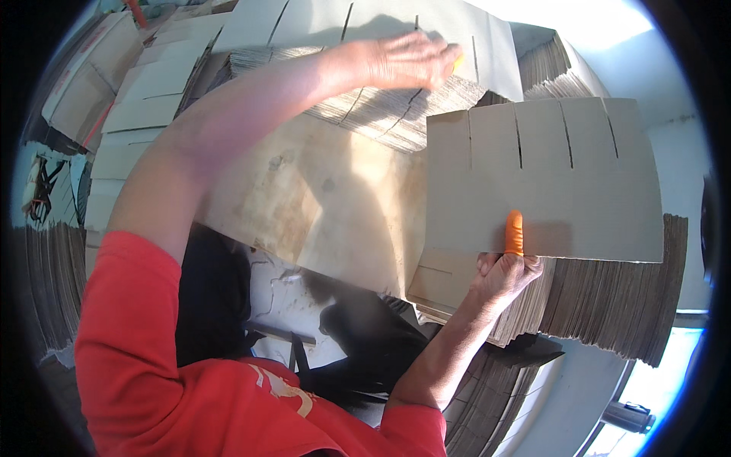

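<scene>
My right hand [509, 266] grips a flat cardboard sheet [586, 206] by its near edge, with the thumb on top in an orange finger cot [515, 232]. Several parallel slits run in from the sheet's far edge. Across the table reaches my left arm, and the left hand [411, 61] is over a slotted cardboard sheet [495, 46] on the back stack. Its fingers are bent and slightly blurred, with an orange-yellow cot at a fingertip. Whether they pinch that sheet I cannot make out.
Below the back sheet lies a stack of slotted cardboard [381, 114], behind a wooden tabletop [297, 183]. More cardboard stacks stand at the right [617, 305] and far right back [548, 68]. Overlapping cardboard sheets [145, 107] lie at the left, near an open box [87, 76].
</scene>
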Tool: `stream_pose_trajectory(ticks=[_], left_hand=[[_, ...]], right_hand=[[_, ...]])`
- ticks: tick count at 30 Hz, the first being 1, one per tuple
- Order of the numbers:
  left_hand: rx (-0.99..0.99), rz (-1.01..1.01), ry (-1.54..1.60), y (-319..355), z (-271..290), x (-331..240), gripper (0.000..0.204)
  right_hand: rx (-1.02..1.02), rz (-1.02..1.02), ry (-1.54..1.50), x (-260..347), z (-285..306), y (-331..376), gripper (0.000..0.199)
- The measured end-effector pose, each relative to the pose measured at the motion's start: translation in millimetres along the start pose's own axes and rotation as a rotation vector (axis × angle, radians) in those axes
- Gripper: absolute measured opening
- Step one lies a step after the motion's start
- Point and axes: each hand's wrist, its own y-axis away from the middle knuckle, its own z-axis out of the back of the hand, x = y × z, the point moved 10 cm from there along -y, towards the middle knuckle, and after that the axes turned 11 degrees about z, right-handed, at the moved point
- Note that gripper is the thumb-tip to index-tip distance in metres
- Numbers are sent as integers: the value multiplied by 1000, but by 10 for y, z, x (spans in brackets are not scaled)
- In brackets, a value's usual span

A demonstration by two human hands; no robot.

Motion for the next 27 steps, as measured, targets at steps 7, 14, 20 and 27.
stream_pose_trajectory(ticks=[7,14,20,27], left_hand=[[186,28,227,85,94,-407,15],[214,40,273,150,187,-448,20],[236,-17,139,242,302,-566,31],[-283,-692,-379,608,1212,-1306,39]], right_hand=[[90,91,53,-148,87,-37,14],[114,73,116,-112,64,-15,14],[85,84,112,-21,4,4,13],[112,195,127,-162,90,20,15]])
